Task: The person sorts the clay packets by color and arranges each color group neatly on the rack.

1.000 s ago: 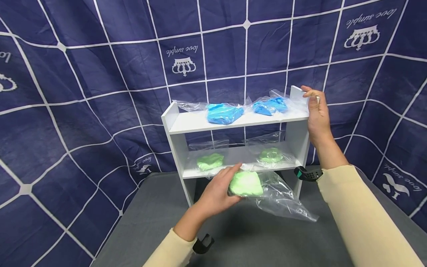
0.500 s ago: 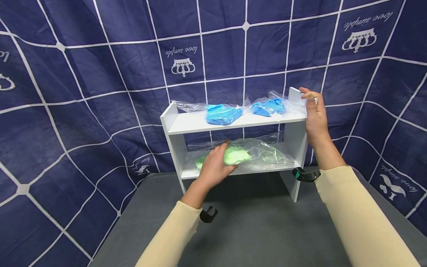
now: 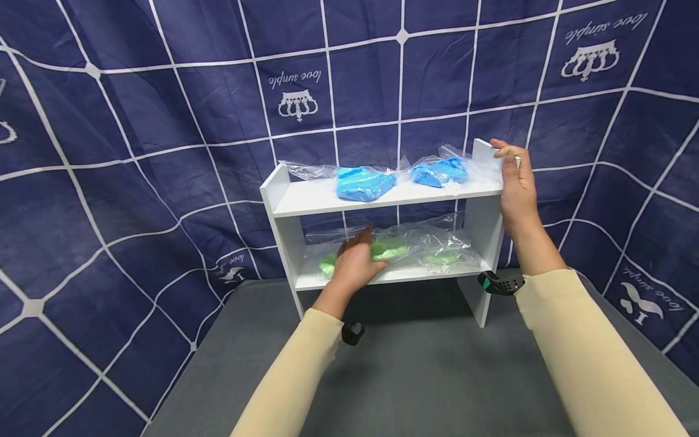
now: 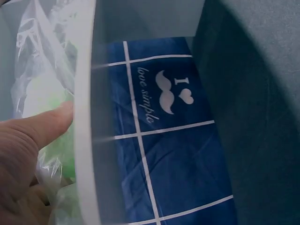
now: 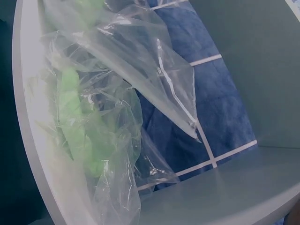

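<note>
A white two-tier shelf (image 3: 314,197) stands against the curtain. My left hand (image 3: 355,261) is at the middle of its lower tier, with fingers and thumb around a clear plastic bag holding a soft green lump (image 3: 389,249). In the left wrist view, the thumb (image 4: 51,124) lies along this bag's front, close to the shelf edge. Another bagged green lump (image 3: 327,265), partly hidden by that hand, sits on its left. A further bagged green lump (image 5: 77,117) lies toward the right end. My right hand (image 3: 519,191) grips the upper part of the right side panel (image 3: 483,153).
Two clear bags with blue contents, one left (image 3: 364,184) and one right (image 3: 439,172), lie on the upper tier. A dark grey cloth surface (image 3: 415,364) extends under and before the shelf. Behind hangs a blue curtain (image 3: 218,109) with white lines.
My left hand has brought the bagged green lump from in front of the shelf up and back onto the lower tier, between the other two. My right hand has stayed on the side panel.
</note>
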A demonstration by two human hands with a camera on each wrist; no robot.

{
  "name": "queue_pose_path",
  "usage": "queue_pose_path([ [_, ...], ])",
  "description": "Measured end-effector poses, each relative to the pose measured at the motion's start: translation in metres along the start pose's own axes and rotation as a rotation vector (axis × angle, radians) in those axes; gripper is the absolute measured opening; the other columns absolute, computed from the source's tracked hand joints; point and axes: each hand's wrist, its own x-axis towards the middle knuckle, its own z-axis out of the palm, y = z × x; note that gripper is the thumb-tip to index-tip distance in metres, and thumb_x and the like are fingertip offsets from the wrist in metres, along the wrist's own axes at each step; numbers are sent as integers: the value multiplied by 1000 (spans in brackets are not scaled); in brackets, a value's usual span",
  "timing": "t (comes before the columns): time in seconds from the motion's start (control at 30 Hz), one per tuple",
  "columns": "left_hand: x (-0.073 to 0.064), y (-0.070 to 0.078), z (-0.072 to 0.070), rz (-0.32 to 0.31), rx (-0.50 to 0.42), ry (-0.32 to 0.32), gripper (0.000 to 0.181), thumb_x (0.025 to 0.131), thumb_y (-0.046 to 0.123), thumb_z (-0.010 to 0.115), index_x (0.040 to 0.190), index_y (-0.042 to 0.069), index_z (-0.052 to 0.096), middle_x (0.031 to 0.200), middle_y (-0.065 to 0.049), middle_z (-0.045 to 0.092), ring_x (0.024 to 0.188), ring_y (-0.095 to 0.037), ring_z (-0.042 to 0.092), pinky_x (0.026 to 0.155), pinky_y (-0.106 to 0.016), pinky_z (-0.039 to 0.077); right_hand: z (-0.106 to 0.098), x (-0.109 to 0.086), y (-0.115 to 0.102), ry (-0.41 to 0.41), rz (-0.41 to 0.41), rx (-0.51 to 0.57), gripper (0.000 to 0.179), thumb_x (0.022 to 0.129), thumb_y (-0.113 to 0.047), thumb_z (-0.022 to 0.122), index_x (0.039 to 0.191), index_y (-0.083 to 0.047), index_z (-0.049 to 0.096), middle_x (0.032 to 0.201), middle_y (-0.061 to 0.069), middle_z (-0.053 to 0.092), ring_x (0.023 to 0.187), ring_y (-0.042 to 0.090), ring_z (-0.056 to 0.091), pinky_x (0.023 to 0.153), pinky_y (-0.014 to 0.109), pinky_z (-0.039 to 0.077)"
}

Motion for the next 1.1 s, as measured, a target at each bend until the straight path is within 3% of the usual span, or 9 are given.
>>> queue_pose_path([
  [0.4, -2, -3, 4, -22, 55, 9, 105, 78, 58, 79, 159, 19, 24, 161, -5, 38, 147, -28, 38, 125, -49, 21, 1, -1, -2, 1, -2, 15, 23, 107, -29, 34, 103, -25, 56, 151, 6, 48, 145, 16, 35, 112, 20, 22],
  [0.67, -19, -8, 2, 23, 85, 113, 107, 72, 59, 82, 156, 16, 32, 154, -8, 47, 138, -31, 49, 121, -53, 27, 1, -2, -3, -3, -10, 17, 23, 107, -29, 34, 103, -25, 57, 151, 6, 48, 145, 16, 36, 113, 21, 21],
  [0.83, -46, -16, 3, 128, 58, 247, 95, 76, 51, 83, 152, 13, 39, 147, -10, 52, 134, -32, 52, 118, -52, 32, 3, -1, 0, -10, 1, 12, 23, 107, -30, 34, 104, -24, 57, 152, 6, 48, 145, 15, 36, 112, 21, 21],
  [0.97, -72, -25, 8, 286, -70, 362, 73, 85, 37, 79, 144, 7, 49, 146, -10, 54, 135, -30, 52, 112, -50, 42, 1, -2, -1, -9, -4, -29, 24, 107, -28, 34, 108, -24, 57, 152, 6, 47, 146, 15, 35, 113, 21, 20],
  [1.1, -96, -39, 15, 457, -155, 451, 49, 89, 21, 76, 134, 7, 59, 142, -7, 58, 131, -25, 55, 106, -45, 48, -4, -5, -4, -26, -1, -91, 28, 107, -29, 33, 122, -21, 56, 156, 4, 43, 148, 13, 32, 115, 20, 19],
])
